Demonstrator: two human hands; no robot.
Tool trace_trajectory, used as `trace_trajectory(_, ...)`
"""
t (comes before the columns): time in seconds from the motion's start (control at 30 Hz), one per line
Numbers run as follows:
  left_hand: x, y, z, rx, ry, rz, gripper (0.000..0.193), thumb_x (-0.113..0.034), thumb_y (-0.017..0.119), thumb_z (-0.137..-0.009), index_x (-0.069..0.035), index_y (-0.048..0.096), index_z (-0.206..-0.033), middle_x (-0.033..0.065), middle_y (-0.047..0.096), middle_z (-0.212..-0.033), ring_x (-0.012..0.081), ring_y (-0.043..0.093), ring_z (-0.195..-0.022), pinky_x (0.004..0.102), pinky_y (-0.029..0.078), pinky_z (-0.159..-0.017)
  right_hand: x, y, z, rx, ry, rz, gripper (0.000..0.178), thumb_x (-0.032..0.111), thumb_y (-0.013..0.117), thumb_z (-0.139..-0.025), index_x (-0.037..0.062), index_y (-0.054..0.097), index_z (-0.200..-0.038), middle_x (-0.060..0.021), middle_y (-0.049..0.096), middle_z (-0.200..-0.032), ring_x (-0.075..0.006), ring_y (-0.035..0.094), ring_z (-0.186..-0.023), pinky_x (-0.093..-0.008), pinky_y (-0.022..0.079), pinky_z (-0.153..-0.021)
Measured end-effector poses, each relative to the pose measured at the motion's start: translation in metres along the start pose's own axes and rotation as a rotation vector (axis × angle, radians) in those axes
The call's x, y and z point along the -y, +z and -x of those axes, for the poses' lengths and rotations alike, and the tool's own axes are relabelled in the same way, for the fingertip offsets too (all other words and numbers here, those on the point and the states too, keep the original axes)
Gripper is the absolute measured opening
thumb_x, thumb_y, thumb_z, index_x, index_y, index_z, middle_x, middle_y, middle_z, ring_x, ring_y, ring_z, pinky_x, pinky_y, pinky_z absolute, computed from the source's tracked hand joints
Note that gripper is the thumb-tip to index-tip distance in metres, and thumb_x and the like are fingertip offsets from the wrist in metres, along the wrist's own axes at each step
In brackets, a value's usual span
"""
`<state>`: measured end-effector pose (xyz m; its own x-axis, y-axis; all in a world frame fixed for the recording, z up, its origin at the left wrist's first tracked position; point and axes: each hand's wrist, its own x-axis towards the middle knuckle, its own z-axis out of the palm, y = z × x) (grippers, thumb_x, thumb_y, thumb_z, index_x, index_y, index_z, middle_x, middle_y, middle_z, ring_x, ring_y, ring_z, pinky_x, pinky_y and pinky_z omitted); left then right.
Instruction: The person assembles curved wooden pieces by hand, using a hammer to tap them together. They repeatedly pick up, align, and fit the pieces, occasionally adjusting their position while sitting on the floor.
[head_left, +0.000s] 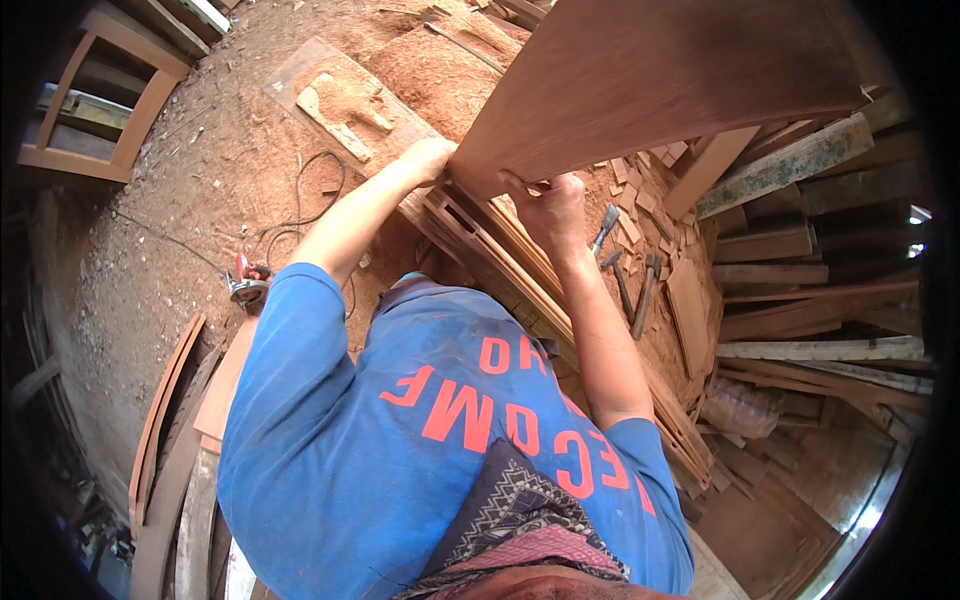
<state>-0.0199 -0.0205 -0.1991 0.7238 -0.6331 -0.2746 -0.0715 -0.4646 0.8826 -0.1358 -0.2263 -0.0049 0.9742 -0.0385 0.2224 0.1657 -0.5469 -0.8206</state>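
Note:
A large reddish-brown wooden panel (650, 90) stands tilted in front of me, its near corner low between my hands. My left hand (428, 163) is closed at the panel's left edge, its fingertips partly hidden behind it. With thumb and curled fingers, my right hand (548, 208) grips the lower edge near the same corner. Just beneath lie long wooden rails (500, 250), one with a slot cut in it. They run from under the panel toward the lower right, past my right forearm.
Beyond my left hand, a plank (400, 125) bears a rough wood offcut (340, 115). A corded power saw (248, 285) rests on the sawdust at left. Right of the rails lie a chisel (605, 228), a hammer (647, 290) and wood scraps. Stacked boards (790, 245) line the right; a wooden frame (145, 120) stands far left.

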Motion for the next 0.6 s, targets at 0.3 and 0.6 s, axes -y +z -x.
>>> trace_trajectory(0.3, -0.015, -0.003, 0.003, 0.048, -0.05, -0.154, 0.02, -0.014, 0.07, -0.092, -0.008, 0.075, -0.111, 0.0102, 0.076, -0.089, 0.021, 0.072, -0.077, 0.0358, 0.057, -0.07, 0.004, 0.005, 0.002, -0.079, 0.062, -0.03, 0.027, 0.006, 0.086, -0.089, -0.0047, 0.069, -0.107, -0.0166, 0.08, -0.097, -0.0229, 0.08, -0.09, -0.0344, 0.067, -0.078)
trace_trajectory(0.6, 0.009, -0.017, -0.007, -0.138, 0.136, -0.511, 0.047, -0.005, 0.073, -0.091, -0.01, 0.065, -0.137, 0.0165, 0.073, -0.123, 0.0231, 0.071, -0.111, 0.0376, 0.061, -0.087, 0.013, -0.012, -0.018, 0.002, -0.07, -0.042, 0.03, 0.011, 0.084, -0.089, -0.0005, 0.069, -0.112, -0.0197, 0.079, -0.096, -0.0308, 0.08, -0.087, -0.0407, 0.064, -0.072)
